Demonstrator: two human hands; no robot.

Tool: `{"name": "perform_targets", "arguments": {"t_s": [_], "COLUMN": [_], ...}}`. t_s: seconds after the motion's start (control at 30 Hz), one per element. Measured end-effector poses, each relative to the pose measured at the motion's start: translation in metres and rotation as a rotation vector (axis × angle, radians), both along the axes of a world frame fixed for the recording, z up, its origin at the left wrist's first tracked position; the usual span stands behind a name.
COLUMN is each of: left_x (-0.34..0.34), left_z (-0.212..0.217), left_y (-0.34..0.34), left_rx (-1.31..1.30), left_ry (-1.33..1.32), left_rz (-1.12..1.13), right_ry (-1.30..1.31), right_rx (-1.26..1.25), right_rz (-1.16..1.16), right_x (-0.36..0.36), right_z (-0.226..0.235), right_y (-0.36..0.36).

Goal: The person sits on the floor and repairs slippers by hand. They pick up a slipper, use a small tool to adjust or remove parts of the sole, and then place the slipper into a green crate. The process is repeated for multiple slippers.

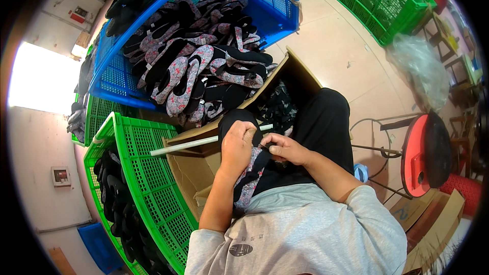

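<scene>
A slipper with grey floral fabric and black parts lies against my lap. My left hand is closed around its upper end. At the same end, my right hand pinches the black edge, its fingertips close to the left hand's. Whether a small thing sits between those fingertips cannot be made out. A pale rod runs behind my left hand, across the open cardboard box by my knees. Dark patterned pieces lie in the box's far part.
A blue crate heaped with floral slippers stands ahead. At left, a green crate holds dark items. Another green crate, a clear plastic bag and a red-and-black round object are at right.
</scene>
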State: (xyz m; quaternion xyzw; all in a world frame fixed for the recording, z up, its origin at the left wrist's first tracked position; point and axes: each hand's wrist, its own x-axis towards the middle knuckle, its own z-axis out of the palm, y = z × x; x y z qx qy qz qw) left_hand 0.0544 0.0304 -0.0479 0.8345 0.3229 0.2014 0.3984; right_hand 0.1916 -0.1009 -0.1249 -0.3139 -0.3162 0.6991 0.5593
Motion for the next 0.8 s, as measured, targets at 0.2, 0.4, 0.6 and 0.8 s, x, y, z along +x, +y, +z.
{"name": "perform_targets", "arguments": {"t_s": [0.2, 0.4, 0.6, 0.8], "left_x": [0.011, 0.037, 0.035, 0.005], "left_z": [-0.016, -0.028, -0.023, -0.027], "left_y": [0.023, 0.035, 0.045, 0.060], "left_rx": [0.055, 0.060, 0.194, 0.107], "left_ry": [0.053, 0.012, 0.108, -0.110], "left_rz": [0.000, 0.001, 0.005, 0.024], "right_ry": [-0.016, 0.025, 0.058, 0.072], "right_rx": [-0.024, -0.253, -0.323, -0.352], "right_rz": [-0.037, -0.067, -0.074, -0.083], "right_x": [-0.021, -0.024, -0.023, -0.024], "right_z": [-0.014, -0.017, -0.017, -0.015], "right_y": [0.005, 0.009, 0.011, 0.013]}}
